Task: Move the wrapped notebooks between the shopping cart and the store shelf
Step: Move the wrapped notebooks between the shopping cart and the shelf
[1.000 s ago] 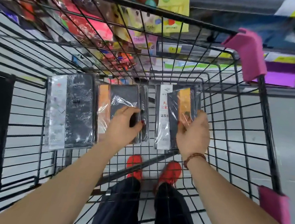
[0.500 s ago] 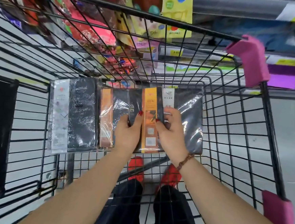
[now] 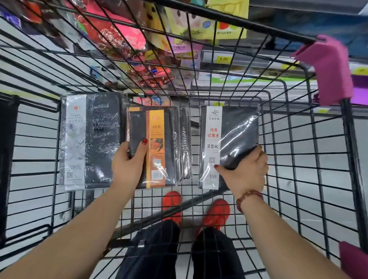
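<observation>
**A:** Much open room in the shopping cart [image 3: 284, 191]?

**B:** Plenty along the near edge and toward the right wall. Bare wire there, with two red shoes [image 3: 172, 204] showing through the floor grid. Crowded only along the far edge.

**A:** And along that far edge?

**B:** Counted four wrapped notebooks in a row. First a white-banded diary [image 3: 88, 140] against the left edge, then the orange-banded 48K notebook [image 3: 156, 146]. Next a thin dark notebook [image 3: 184, 146] just beside it, then the 25K notebook [image 3: 229, 143] apart to the right. Cannot tell the count beneath the 48K one; only an orange edge peeking out at its left.

**A:** Hands?

**B:** Gripping the near left corner of the 48K notebook with the left hand [image 3: 130, 166], thumb on the cover, fingers out of sight beneath. Clasping the near right corner of the 25K notebook with the right hand [image 3: 246, 168], thumb across the white band, fingers wrapped round the right edge. One beaded bracelet [image 3: 249, 196] on that wrist. Both forearms reaching in over the near rim.

**A:** Past the far rim?

**B:** Store shelf [image 3: 229, 59] close behind, with a yellow price tag. Two pink corner guards [image 3: 329, 69] on the right rim.
</observation>
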